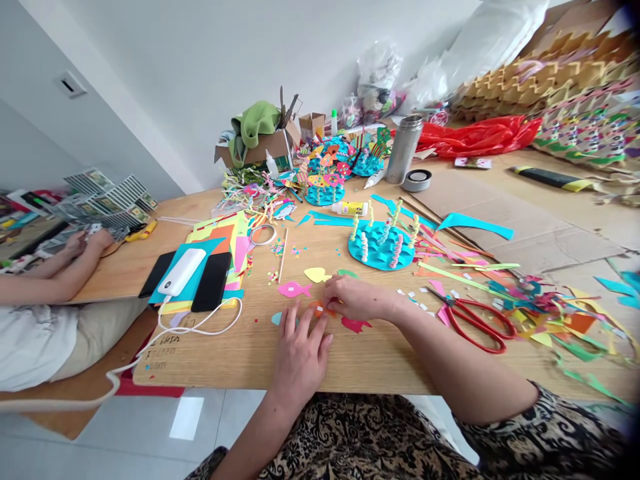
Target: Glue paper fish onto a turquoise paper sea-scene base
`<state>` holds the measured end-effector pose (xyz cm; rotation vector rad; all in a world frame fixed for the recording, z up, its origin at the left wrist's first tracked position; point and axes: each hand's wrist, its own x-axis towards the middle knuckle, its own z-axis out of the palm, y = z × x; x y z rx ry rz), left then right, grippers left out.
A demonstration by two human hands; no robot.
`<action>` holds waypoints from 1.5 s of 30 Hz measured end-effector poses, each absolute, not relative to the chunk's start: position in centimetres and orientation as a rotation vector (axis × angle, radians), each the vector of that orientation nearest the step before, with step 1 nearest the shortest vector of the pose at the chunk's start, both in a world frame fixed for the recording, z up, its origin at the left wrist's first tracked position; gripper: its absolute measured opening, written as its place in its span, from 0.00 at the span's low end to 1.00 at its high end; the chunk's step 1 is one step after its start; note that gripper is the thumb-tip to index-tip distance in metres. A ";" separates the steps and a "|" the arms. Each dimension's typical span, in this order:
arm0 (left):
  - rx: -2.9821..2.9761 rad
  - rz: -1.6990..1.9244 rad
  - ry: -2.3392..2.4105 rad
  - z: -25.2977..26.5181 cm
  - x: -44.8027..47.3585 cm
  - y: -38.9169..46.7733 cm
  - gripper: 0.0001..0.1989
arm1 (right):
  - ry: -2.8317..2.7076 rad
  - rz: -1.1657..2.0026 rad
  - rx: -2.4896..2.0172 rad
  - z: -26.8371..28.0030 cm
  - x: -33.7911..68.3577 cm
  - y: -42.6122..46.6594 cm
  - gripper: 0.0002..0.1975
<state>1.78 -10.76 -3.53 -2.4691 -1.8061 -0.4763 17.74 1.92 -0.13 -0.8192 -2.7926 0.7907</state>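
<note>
My left hand (pixel 303 350) lies flat on the table with its fingers spread, the fingertips by an orange paper fish (pixel 317 307). Over that fish, my right hand (pixel 355 298) has its fingers pinched together at the paper; whatever is between them is hidden. Around both hands lie a pink paper fish (pixel 293 289) with a small white square on it, a yellow paper fish (pixel 317 274) and a dark pink paper fish (pixel 356 325). A light blue paper piece (pixel 277 319) is partly under my left fingers. A green paper piece (pixel 347 273) shows behind my right hand.
Red-handled scissors (pixel 480 323) lie right, beside paper scraps (pixel 560 313). Behind stands a blue base (pixel 375 250) with twisted pastel stems. Left are a phone (pixel 211 283) and white power bank (pixel 183 272) on coloured paper. A steel flask (pixel 404 150) stands behind. Another person's hands (pixel 93 239) work far left.
</note>
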 end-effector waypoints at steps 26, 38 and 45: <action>-2.444 -0.495 -1.754 -3.8 1.8 -10.7 0.18 | -2.943 0.556 -1.013 0.7 16.8 1.0 0.12; -2.445 -0.493 -1.748 -3.8 1.9 -10.5 0.16 | -2.888 0.632 -1.035 0.0 16.8 1.6 0.10; -2.460 -0.485 -1.771 -3.7 1.9 -10.5 0.18 | -2.856 0.703 -1.113 0.1 16.7 1.5 0.10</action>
